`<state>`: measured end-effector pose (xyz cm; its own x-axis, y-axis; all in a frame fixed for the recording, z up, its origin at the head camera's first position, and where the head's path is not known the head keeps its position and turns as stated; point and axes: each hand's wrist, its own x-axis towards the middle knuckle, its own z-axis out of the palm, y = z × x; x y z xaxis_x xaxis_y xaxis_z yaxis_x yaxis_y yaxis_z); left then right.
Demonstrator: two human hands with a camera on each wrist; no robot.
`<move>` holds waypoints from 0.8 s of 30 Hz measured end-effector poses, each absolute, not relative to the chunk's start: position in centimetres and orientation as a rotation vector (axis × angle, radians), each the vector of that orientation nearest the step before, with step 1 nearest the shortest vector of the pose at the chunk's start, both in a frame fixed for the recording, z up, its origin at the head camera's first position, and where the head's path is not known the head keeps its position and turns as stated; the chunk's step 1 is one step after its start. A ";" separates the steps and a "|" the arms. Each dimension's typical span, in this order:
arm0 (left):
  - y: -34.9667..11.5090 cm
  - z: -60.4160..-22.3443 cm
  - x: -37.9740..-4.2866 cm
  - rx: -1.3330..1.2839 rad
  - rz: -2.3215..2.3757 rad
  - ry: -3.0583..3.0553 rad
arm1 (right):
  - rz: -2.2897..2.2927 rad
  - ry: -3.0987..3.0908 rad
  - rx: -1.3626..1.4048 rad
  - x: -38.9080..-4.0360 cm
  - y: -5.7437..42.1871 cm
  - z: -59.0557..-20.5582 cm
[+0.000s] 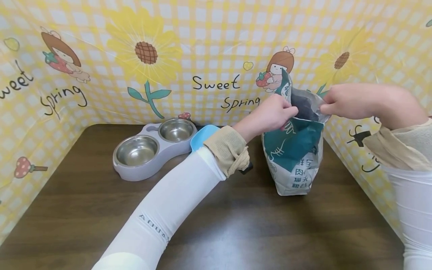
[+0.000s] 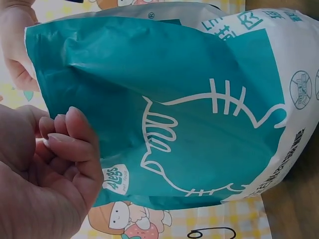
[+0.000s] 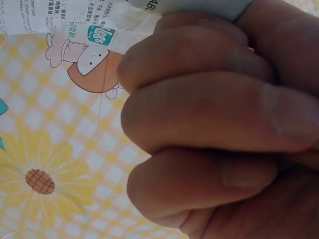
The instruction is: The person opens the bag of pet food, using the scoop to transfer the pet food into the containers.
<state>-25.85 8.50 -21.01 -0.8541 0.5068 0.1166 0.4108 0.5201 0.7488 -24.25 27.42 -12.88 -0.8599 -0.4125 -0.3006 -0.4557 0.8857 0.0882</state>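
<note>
A green and white cat food bag stands upright at the right of the table, its top spread and the dark inside showing. On the left side of the mouth, my left hand pinches the rim with curled fingers. My right hand grips the opposite rim between thumb and fingers. In the left wrist view the bag's green face carries a white cat outline, beside the curled left fingers. Close up in the right wrist view, the curled right fingers hold the bag's printed edge.
A grey double feeder with two steel bowls sits at the back left of the brown table. Beside it lies a light blue scoop, partly hidden behind my left forearm. A patterned yellow cloth rises behind the table.
</note>
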 end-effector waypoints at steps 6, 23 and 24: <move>8.7 -21.7 -25.8 0.810 1.328 2.598 | 0.151 2.821 -0.541 -24.1 27.3 -13.2; 9.2 -21.7 -28.0 0.525 1.407 2.595 | 0.117 2.673 -0.494 -28.1 25.7 -12.1; 9.2 -21.7 -28.2 0.523 1.404 2.604 | 0.116 2.675 -0.494 -28.2 25.6 -12.1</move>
